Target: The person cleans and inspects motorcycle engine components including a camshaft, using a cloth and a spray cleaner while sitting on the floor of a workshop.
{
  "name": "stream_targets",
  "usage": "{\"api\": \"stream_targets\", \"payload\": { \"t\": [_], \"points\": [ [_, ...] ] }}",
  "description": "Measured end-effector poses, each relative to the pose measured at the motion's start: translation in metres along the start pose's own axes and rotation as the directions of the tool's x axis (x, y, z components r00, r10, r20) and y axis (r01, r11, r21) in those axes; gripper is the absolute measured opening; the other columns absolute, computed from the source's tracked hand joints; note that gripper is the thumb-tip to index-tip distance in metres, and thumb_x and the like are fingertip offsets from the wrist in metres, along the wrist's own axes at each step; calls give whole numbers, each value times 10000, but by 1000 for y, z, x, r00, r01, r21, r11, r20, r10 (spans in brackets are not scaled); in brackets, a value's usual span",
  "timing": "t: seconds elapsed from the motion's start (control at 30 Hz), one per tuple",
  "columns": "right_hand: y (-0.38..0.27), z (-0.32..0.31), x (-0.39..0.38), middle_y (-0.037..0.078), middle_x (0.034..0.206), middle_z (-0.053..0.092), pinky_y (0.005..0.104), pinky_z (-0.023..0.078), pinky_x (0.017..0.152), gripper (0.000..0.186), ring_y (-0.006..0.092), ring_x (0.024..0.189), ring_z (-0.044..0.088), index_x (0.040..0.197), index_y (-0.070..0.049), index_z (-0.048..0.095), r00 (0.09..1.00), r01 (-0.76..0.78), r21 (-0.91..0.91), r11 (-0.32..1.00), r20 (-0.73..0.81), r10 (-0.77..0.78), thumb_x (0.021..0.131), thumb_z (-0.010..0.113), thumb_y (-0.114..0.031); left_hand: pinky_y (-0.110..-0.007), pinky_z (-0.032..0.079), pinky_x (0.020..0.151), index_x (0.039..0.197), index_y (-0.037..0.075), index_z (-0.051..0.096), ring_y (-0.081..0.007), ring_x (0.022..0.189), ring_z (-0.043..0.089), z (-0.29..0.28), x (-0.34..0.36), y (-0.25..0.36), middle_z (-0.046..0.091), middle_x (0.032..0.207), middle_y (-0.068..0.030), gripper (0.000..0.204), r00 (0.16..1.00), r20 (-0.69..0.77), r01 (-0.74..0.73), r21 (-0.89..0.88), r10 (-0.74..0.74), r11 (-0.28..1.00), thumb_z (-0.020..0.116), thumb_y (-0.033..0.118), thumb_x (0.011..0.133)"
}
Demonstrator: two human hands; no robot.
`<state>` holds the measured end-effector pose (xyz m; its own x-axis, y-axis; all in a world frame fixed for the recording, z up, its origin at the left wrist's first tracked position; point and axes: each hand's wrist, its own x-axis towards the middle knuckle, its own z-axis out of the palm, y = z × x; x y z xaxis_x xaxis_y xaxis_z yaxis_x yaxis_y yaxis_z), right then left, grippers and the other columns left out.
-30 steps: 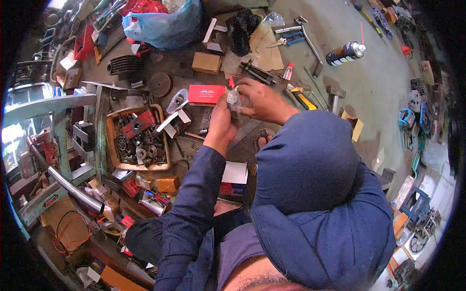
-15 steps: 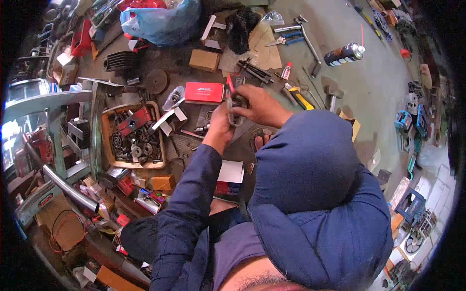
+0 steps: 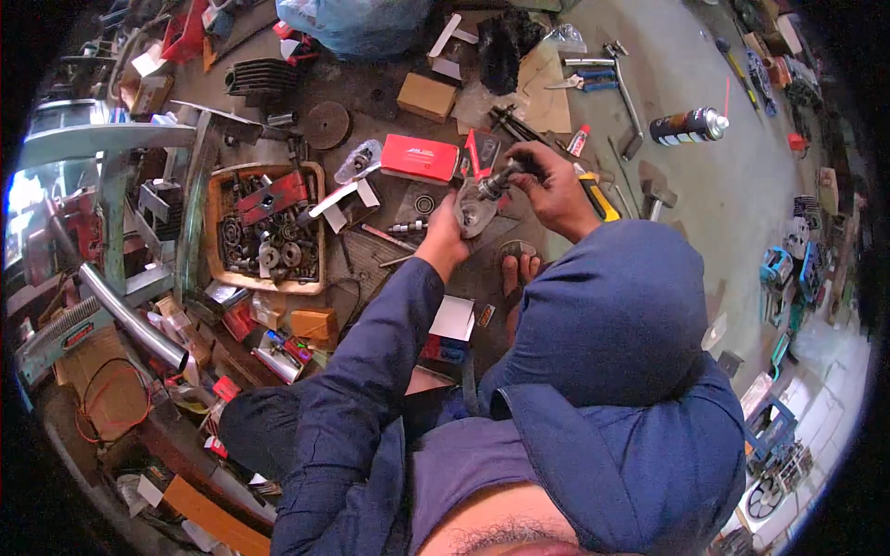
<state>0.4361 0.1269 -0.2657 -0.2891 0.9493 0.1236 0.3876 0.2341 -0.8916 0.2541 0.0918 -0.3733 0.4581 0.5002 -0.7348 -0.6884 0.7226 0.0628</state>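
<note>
My left hand (image 3: 445,233) is closed round the edge of a grey cast-metal part (image 3: 476,217) with a hollow face. Just above that hollow, my right hand (image 3: 554,193) pinches a short shiny metal shaft-like piece (image 3: 499,182). Whether this piece touches the casting I cannot tell. Behind the hands are a closed red box (image 3: 419,157) and an upright red-and-dark flap or carton (image 3: 483,151). A round bearing (image 3: 424,204) and a small metal shaft (image 3: 408,226) lie left of my left hand.
An orange-rimmed tray (image 3: 320,232) of greasy metal parts stands to the left, beside a metal frame (image 3: 190,213). Further right are a yellow-and-black tool (image 3: 598,196), a hammer (image 3: 658,192) and a spray can (image 3: 688,127). A brown carton (image 3: 426,96) sits beyond the red box.
My right hand has drawn away from my left, to the right, with the metal piece in its fingers. The casting's hollow now shows. The whole view has shifted slightly.
</note>
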Motion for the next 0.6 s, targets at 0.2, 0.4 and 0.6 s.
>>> {"api": "stream_targets", "payload": {
  "t": [0.2,0.4,0.6],
  "points": [
    [7,-15,3,43,1032,646,266,481,857,236,121,956,591,1155,1,582,939,-294,633,716,52,340,941,593,-98,-455,511,879,1193,45,562,-255,1016,616,9,2,-14,627,1125,-108,313,988,-135,-39,213,69,976,461,229,960],
    [0,-24,14,50,1028,649,266,483,866,247,121,954,593,1169,11,592,946,-264,631,730,21,323,943,585,-88,-396,467,742,1142,7,559,-252,863,595,24,0,-14,615,996,-148,338,889,-332,-54,607,315,793,570,214,875],
    [-32,-35,23,93,1048,653,290,463,932,286,176,1048,597,1158,33,596,976,-174,286,942,-79,205,882,631,-30,-356,478,780,1146,-45,588,-199,893,593,50,-30,8,644,1038,-126,371,918,2,-306,640,397,705,603,140,825]
  ]
}}
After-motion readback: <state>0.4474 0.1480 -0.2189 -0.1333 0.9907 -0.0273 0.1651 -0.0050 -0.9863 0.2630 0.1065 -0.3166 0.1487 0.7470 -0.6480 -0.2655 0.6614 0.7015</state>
